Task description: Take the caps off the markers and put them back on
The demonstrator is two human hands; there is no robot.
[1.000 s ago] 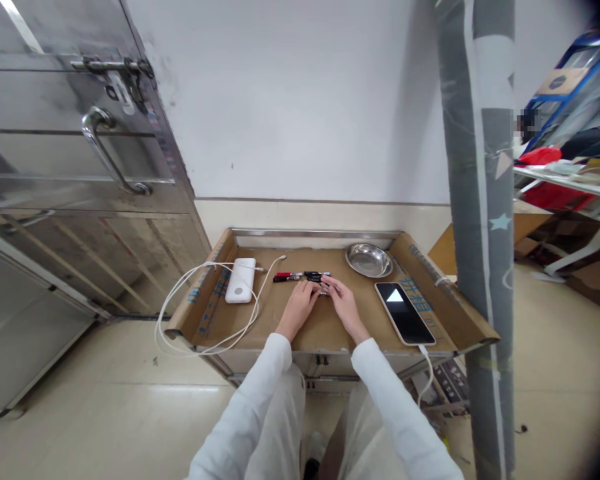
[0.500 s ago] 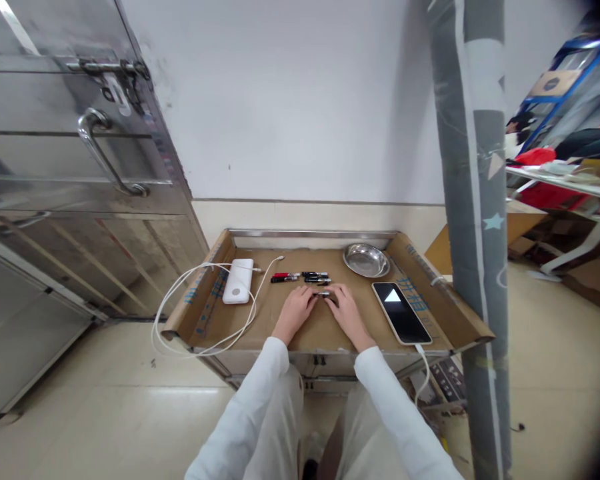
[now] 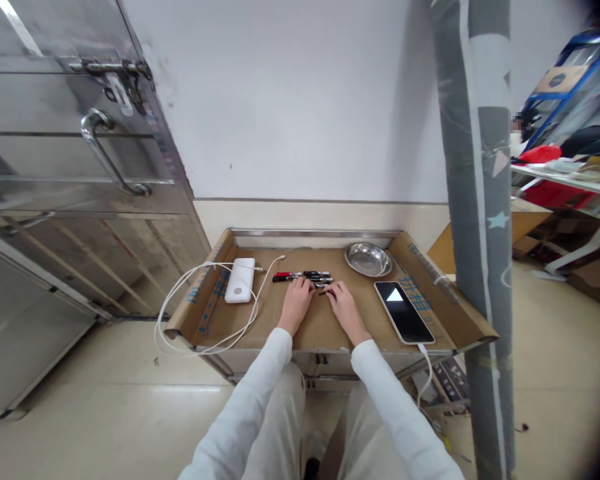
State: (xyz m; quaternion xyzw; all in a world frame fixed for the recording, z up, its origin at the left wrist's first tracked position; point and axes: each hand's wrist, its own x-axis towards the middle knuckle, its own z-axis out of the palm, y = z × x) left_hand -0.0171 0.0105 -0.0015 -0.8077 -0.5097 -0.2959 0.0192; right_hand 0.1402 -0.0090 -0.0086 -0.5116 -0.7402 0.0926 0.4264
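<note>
Evidently the work is at the middle of a cardboard-lined cart top [image 3: 325, 340], and from where I stand I take the person's hands as the dial's centre, with twelve toward the wall [image 3: 300, 107]. The left hand [image 3: 297, 305] rests palm down, its fingers drawn together and bent over the left end of a dark pen with a silvery part [image 3: 321, 285]; I cannot tell whether they grip it, as the knuckles cover the contact. The pen lies between the two hands, pointing toward three o'clock. The right hand [image 3: 346, 307] has its thumb and fingertips closed in a pinch on a small dark piece [image 3: 323, 293], just below the pen. Near the fingertips, at eleven, a red marker [image 3: 286, 274] lies alongside a black marker [image 3: 282, 279]; at twelve, further black markers [image 3: 317, 274] lie close together, partly beyond the left fingers. At nine to ten sits a white power bank [image 3: 240, 280] with a looped white cable [image 3: 257, 305]. At two stands a round metal dish [image 3: 369, 261], well apart from the hands. At three to four a phone [image 3: 404, 313] lies screen up, a white lead [image 3: 429, 373] running from its near end.
</note>
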